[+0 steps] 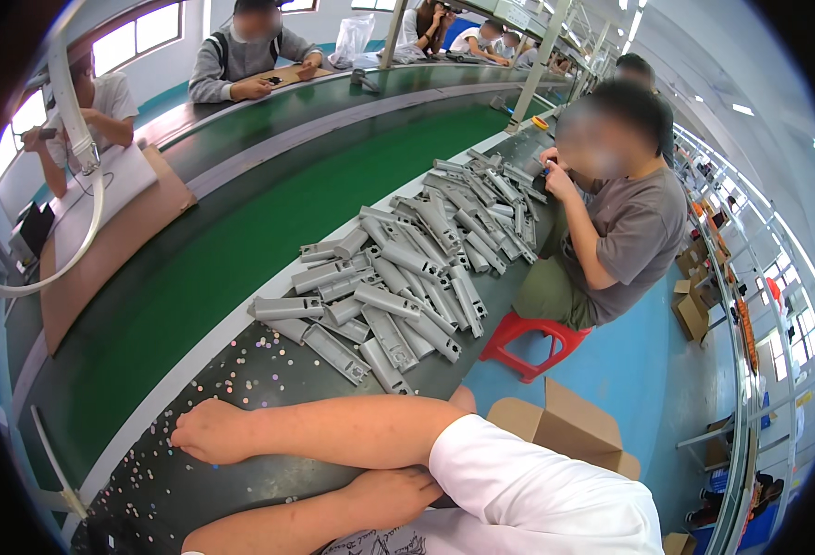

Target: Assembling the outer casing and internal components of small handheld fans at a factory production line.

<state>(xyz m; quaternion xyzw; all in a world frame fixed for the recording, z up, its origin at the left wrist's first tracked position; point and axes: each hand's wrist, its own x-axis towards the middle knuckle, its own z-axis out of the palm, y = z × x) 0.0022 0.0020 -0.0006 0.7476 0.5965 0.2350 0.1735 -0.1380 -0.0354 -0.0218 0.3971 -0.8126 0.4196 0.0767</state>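
Note:
My right hand (pixel 209 431) lies closed on the dark tabletop (pixel 269 486), its fingers curled and nothing visible in them. The bare right forearm stretches leftward from a white sleeve. My left hand (pixel 406 490) is tucked against the right arm near the elbow, its fingers mostly hidden there. Beyond my arms is a loose heap of long grey plastic housings (pixel 394 338), trough-shaped, some with cut-outs at their ends. Neither hand touches them. Small pale round dots (pixel 232 368) are scattered on the tabletop around my right hand.
A green conveyor belt (pixel 232 236) runs along the left. At right, a co-worker (pixel 625 213) sits on a red stool (pixel 535 344), hands raised together. An open cardboard box (pixel 569 427) stands beside my sleeve. Other people sit across the belt, near a brown board (pixel 102 240).

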